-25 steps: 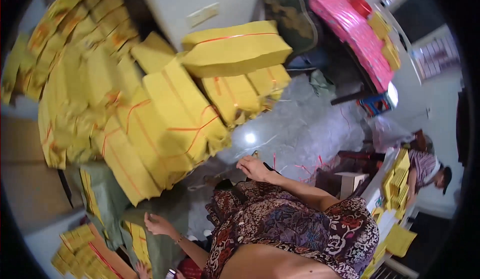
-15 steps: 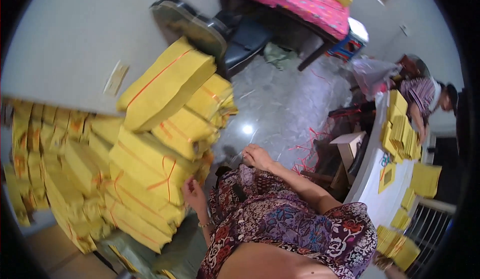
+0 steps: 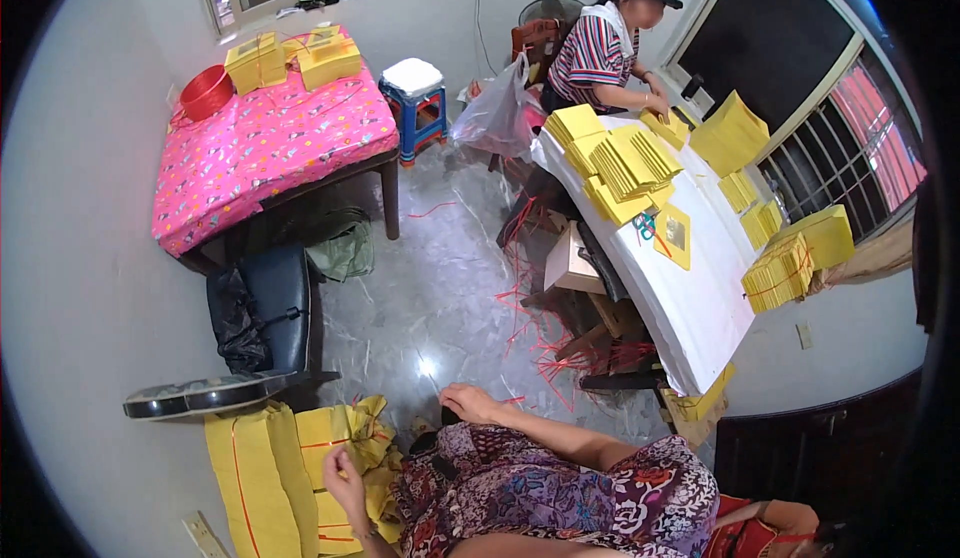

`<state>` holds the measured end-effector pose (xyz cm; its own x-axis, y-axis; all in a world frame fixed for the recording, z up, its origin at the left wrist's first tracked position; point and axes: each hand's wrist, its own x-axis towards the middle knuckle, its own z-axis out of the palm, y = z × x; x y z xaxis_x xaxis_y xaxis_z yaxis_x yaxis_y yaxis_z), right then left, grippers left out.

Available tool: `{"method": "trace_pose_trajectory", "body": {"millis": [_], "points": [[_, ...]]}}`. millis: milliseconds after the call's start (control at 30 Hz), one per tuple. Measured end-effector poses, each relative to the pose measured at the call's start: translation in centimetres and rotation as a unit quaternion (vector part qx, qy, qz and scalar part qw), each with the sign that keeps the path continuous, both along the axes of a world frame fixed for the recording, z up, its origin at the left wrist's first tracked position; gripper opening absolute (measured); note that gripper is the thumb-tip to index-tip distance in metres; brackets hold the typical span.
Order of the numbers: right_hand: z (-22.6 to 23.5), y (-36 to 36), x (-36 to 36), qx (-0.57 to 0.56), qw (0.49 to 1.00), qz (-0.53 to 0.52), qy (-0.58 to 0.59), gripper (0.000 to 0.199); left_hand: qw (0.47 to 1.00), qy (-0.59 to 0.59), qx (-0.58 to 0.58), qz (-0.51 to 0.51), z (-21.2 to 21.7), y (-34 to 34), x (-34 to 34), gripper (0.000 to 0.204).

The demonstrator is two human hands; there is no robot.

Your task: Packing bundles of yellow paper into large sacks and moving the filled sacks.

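My left hand hovers over the tied bundles of yellow paper at the lower left, its fingers loosely bent and apart, nothing in it. A large yellow paper bundle with a red string round it lies beside that hand; another bundle sits against it. In front of my patterned dress, my right hand hangs relaxed above the grey floor. Its fingers droop a little and I see nothing held in them. Neither hand touches a bundle that I can make out.
To the right stands a white table with yellow paper stacks and scissors; a person works at its far end. A pink-covered table and a black chair are left. Red strings litter the floor.
My view has swung right and up, from the heap of yellow bundles toward the two tables and the co-worker. Both hands stay near my body and hold nothing visible.
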<state>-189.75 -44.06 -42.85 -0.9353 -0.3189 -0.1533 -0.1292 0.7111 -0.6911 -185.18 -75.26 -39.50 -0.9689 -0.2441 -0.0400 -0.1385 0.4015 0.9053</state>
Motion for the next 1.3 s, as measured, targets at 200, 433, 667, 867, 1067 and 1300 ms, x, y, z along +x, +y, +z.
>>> {"method": "trace_pose_trajectory", "body": {"millis": [200, 433, 667, 867, 1067, 1300], "points": [[2.0, -0.7, -4.4, 0.020, 0.999, -0.041, -0.010, 0.014, 0.999, 0.040, 0.024, 0.017, 2.5, -1.6, -9.0, 0.015], [2.1, 1.1, -16.5, 0.007, 1.000, 0.030, 0.006, 0.010, 0.995, -0.007, 0.057, 0.080, 3.4, 5.3, -14.8, 0.014], [-0.1, -1.2, -30.5, 0.027, 0.994, 0.106, -0.010, 0.011, 0.988, -0.067, 0.099, 0.101, 1.8, 8.8, -19.3, 0.014], [-9.4, -5.2, -40.3, 0.062, 0.986, 0.148, -0.053, 0.013, 0.985, -0.073, 0.070, 0.138, -1.9, 6.3, -26.9, 0.015], [-24.8, -6.5, -48.8, 0.179, 0.947, 0.267, 0.008, 0.024, 0.967, -0.096, 0.096, 0.216, -6.7, 5.2, -33.4, 0.015], [-41.5, -10.9, -57.8, 0.347, 0.871, 0.341, -0.071, 0.041, 0.926, -0.187, 0.089, 0.315, -19.4, 7.9, -32.3, 0.015]]}}
